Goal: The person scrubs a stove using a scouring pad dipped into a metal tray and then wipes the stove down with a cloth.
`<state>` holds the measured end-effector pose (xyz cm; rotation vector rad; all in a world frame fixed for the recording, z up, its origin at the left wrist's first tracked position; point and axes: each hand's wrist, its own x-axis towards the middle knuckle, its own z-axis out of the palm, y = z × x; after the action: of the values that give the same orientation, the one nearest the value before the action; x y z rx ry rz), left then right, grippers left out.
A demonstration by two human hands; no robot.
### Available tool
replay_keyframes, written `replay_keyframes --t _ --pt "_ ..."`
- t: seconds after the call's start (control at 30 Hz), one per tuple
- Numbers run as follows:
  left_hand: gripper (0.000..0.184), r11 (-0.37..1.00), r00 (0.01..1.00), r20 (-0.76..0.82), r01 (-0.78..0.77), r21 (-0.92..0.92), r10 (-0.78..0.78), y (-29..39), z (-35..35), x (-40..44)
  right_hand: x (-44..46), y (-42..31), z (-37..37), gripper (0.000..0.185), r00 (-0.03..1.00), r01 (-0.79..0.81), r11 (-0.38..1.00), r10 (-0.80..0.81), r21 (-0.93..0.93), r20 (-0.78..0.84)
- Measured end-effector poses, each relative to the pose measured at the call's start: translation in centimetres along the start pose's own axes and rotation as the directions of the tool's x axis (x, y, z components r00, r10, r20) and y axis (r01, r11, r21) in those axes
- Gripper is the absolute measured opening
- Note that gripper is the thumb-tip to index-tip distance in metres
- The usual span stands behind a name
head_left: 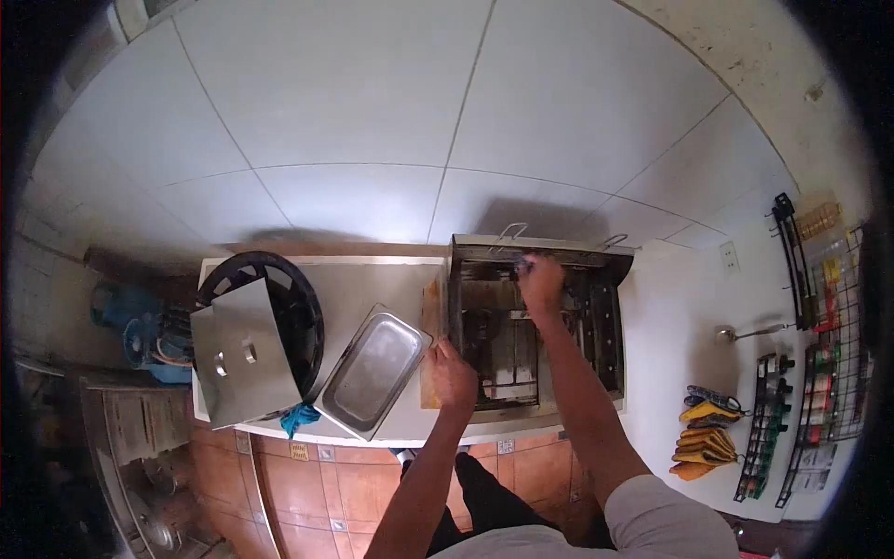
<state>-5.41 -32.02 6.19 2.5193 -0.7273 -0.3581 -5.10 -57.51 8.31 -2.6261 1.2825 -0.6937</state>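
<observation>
A metal appliance frame [610,359], open at the top and stained dark inside, stands on the counter. My right hand [542,287] is over its back part, fingers closed round something small and greyish that I cannot make out. My left hand [453,374] is at the frame's left side, beside the corner of a shallow steel pan [377,365]. Its fingers are bent, and what they grip, if anything, is hidden. Between pan and frame shows a yellowish strip [431,307]. Two wire handles [510,233] stick up at the frame's back edge.
Metal lids [247,340] with small handles lean on a black ring-shaped rack [312,307] on the left of the counter [354,279]. A teal cloth [298,419] hangs at the front edge. On the right wall are oven mitts [708,438], a ladle [745,333] and spice racks [765,424].
</observation>
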Motion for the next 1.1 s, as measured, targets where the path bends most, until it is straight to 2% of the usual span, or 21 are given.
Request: replay_keyframes --t 0.07,0.17,0.27,0.3,0.37,0.4,0.43,0.47,0.57,0.67,0.73,0.83,0.87,0.93,0.97,1.1 --pt "0.039 0.992 0.995 -0.070 0.058 -0.113 -0.066 1.0 -1.4 0.0 -2.4 -0.6 -3.2 0.019 0.996 -0.011 0.998 0.017 0.065 -0.082" --pt "0.040 0.998 0.996 -0.089 0.006 -0.069 -0.013 0.6 -0.8 0.1 -3.2 4.4 -2.9 0.018 0.998 0.030 0.996 -0.025 0.084 -0.058" --pt "0.042 1.000 0.998 -0.061 -0.011 -0.024 0.010 0.5 -0.5 0.1 1.5 4.3 -0.6 0.018 0.979 0.204 0.975 -0.205 0.092 -0.001" --pt "0.044 1.000 0.999 -0.035 -0.018 0.005 0.018 0.2 0.1 0.1 2.5 2.2 -1.7 0.019 0.989 0.090 0.993 -0.098 0.073 0.113" --pt "0.048 0.996 0.999 0.019 -0.049 0.069 0.048 -0.5 1.2 0.2 0.0 3.5 -2.4 0.016 0.977 0.195 0.978 -0.200 0.072 0.076" --pt "0.048 1.000 1.000 0.003 -0.021 0.010 0.021 0.0 0.6 0.4 -1.1 3.9 -3.1 0.015 0.964 0.257 0.964 -0.260 0.069 0.049" --pt "0.049 0.999 1.000 -0.009 0.011 -0.048 -0.011 0.4 -0.2 0.1 -2.9 4.4 -4.3 0.014 0.944 0.329 0.923 -0.329 0.201 -0.033" --pt "0.049 0.994 0.999 -0.019 0.038 -0.102 -0.040 0.7 -1.0 0.1 -2.8 4.4 -4.5 0.014 0.940 0.340 0.923 -0.339 0.179 -0.035" --pt "0.049 0.995 0.999 -0.008 0.040 -0.096 -0.041 0.6 -0.8 0.2 -1.6 4.1 -3.8 0.012 0.937 0.348 0.924 -0.347 0.159 -0.035" --pt "0.049 0.997 0.999 -0.002 -0.040 0.066 0.040 0.6 -0.8 0.2 0.2 3.7 -2.1 0.010 0.942 0.327 0.930 -0.335 0.169 0.023" --pt "0.047 1.000 0.999 -0.037 -0.015 -0.007 0.015 0.5 -0.9 0.1 -1.5 4.3 -3.1 0.010 0.938 0.328 0.939 -0.337 0.102 0.080" --pt "0.046 0.995 0.999 -0.054 0.002 -0.099 -0.008 0.9 -1.5 0.2 -3.0 5.1 -4.6 0.011 0.920 0.377 0.907 -0.390 0.187 0.035" --pt "0.046 0.993 0.999 -0.046 0.004 -0.117 -0.009 0.9 -1.7 0.0 -2.1 5.1 -4.1 0.010 0.921 0.360 0.919 -0.377 0.162 0.095" --pt "0.042 0.999 0.998 -0.063 -0.031 -0.031 0.029 0.5 -0.8 0.6 1.5 3.8 -2.3 0.009 0.911 0.340 0.933 -0.357 0.115 0.207" --pt "0.040 0.999 0.997 -0.062 -0.041 0.014 0.042 0.3 -0.3 0.2 1.3 3.8 -2.2 0.007 0.911 0.357 0.925 -0.376 0.131 0.171" --pt "0.038 0.999 0.997 -0.066 0.028 -0.029 -0.030 1.0 -0.9 0.1 -2.7 4.9 -3.7 0.004 0.889 0.454 0.869 -0.456 0.196 -0.037"
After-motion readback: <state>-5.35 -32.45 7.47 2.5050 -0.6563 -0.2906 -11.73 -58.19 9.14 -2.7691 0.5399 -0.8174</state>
